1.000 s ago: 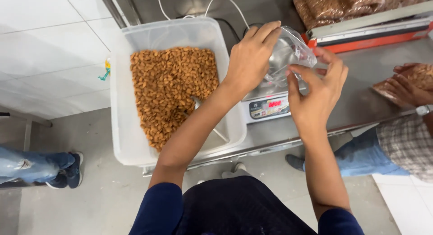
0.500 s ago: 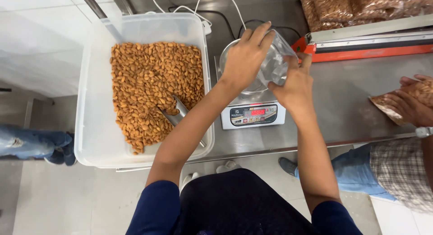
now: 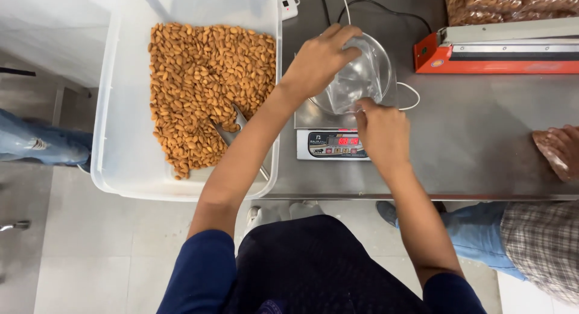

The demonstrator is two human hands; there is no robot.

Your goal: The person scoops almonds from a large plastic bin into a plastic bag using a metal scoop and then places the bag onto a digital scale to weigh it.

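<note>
- Left hand [image 3: 316, 60] clamped on the upper rim of a clear plastic bag [image 3: 362, 79], fingers curled over the edge, pulling the mouth wide.
- Right hand [image 3: 381, 133] pinching the bag's near edge between thumb and fingertips, closed on the film rather than spread.
- Bag now down on the pan of the digital scale [image 3: 332, 142], mouth facing up and looking empty; half a second earlier lifted and tilted above the pan, a second earlier held higher yet and off to the right.
- Both hands lowered along with it, right hand dropped from beside the bag to just over the scale's red display.
- Judged from that: bag seated for weighing, opened and ready to take a load, nothing in it so far.
- Just left of the scale, a large clear tub [image 3: 120, 163] of almonds [image 3: 205, 91], with a metal scoop [image 3: 232, 130] lying half buried, handle toward the near wall, touched by neither hand.
- Behind and to the right, an orange heat sealer [image 3: 494, 51] on the steel table [image 3: 470, 145], filled bags stacked beyond it.
- At the far right edge, another person's hand [image 3: 558, 151] resting on a filled bag, well apart from the scale.
</note>
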